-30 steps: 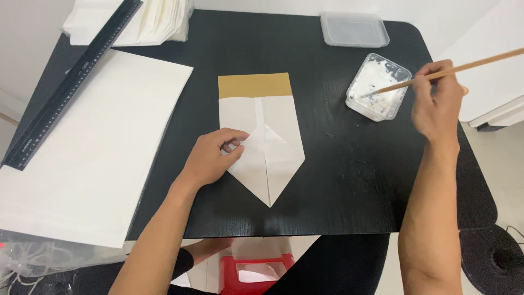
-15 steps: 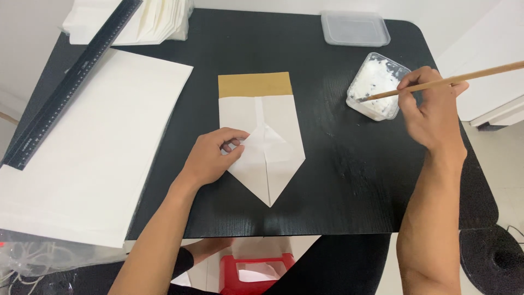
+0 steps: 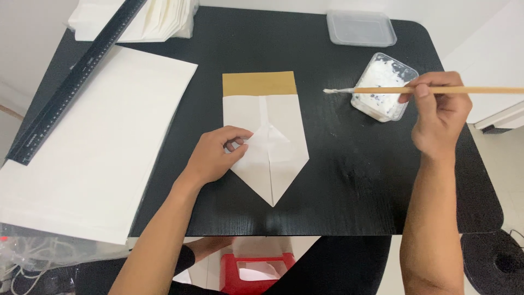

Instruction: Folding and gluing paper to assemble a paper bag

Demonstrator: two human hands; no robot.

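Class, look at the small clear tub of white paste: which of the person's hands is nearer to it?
Right. The right hand is just beside the tub of white paste, holding a brush; the left hand rests on the folded paper, far left.

Bright, even, diffuse overhead light. Soft, faint shadows only, beneath left hand (image 3: 214,157) and right hand (image 3: 439,117). Mild sheen on black table (image 3: 349,180); white sheet (image 3: 93,142) near clipping. Sharp focus throughout, no motion blur. Slight wide-angle stretch at edges.
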